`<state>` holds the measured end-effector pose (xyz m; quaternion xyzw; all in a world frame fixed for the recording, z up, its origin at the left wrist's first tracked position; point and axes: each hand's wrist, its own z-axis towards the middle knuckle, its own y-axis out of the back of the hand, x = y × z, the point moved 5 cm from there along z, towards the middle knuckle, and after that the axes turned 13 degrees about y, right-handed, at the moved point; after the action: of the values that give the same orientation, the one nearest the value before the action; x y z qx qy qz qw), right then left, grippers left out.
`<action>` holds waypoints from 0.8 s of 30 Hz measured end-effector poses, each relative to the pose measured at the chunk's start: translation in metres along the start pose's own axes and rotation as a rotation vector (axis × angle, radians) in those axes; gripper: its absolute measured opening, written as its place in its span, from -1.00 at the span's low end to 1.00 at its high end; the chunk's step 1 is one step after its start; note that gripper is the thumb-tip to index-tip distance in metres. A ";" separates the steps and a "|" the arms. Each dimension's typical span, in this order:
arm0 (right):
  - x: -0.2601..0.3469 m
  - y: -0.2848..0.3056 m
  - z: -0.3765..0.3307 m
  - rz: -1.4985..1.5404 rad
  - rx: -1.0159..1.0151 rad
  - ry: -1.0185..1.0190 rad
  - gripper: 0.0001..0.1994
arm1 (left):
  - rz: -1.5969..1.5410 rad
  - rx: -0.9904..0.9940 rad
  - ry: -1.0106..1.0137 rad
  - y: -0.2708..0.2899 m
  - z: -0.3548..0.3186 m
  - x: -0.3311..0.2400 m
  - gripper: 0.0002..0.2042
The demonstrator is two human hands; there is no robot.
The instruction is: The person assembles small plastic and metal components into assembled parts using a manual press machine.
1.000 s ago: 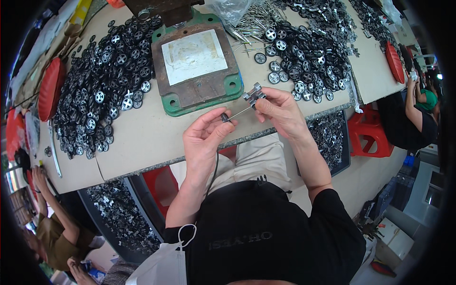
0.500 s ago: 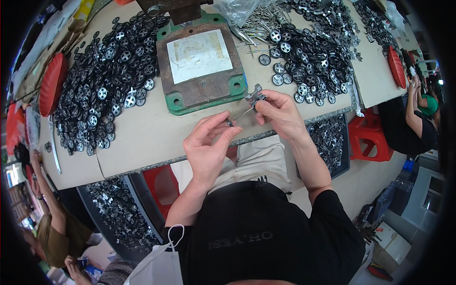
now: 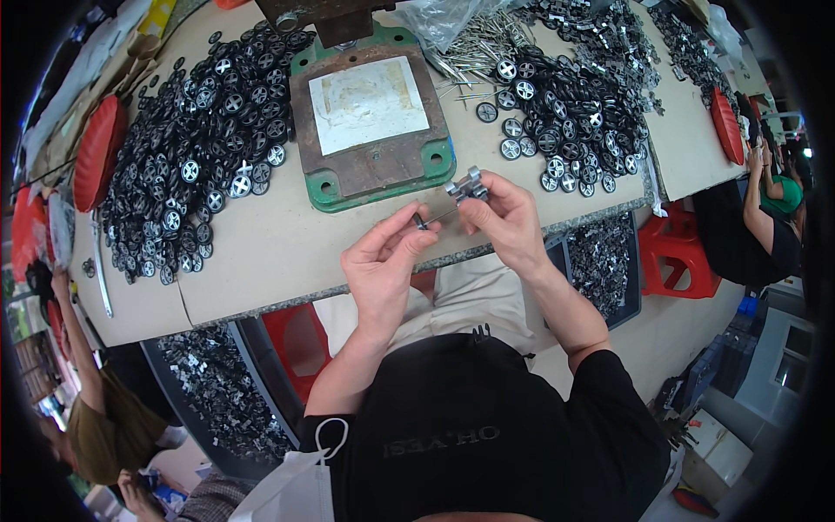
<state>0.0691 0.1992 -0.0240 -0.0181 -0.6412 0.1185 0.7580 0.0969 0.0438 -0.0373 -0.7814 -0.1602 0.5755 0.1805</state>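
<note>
My left hand pinches a small black wheel between thumb and fingers, just above the near table edge. From the wheel a thin metal axle points right towards the grey plastic part that my right hand grips. Whether the axle's far end sits inside this part or only touches it is hidden by my right thumb. Behind my hands stands a green and brown metal press base with a pale plate on top.
Loose black wheels are heaped at left, more wheels at right. Metal axles and grey parts lie behind those. Bins of small parts stand below the table. Red stools and other people are nearby.
My right hand has come slightly lower with the grey part, which has tilted. A shorter length of axle shows between my hands. The left hand has barely shifted.
</note>
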 end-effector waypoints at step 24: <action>-0.010 -0.017 -0.004 0.160 0.049 -0.107 -0.86 | -0.047 0.061 0.110 -0.001 0.006 0.018 -0.60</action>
<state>0.0742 0.1817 -0.0310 -0.0445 -0.6744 0.1950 0.7108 0.0966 0.0533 -0.0535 -0.8021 -0.1507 0.5318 0.2261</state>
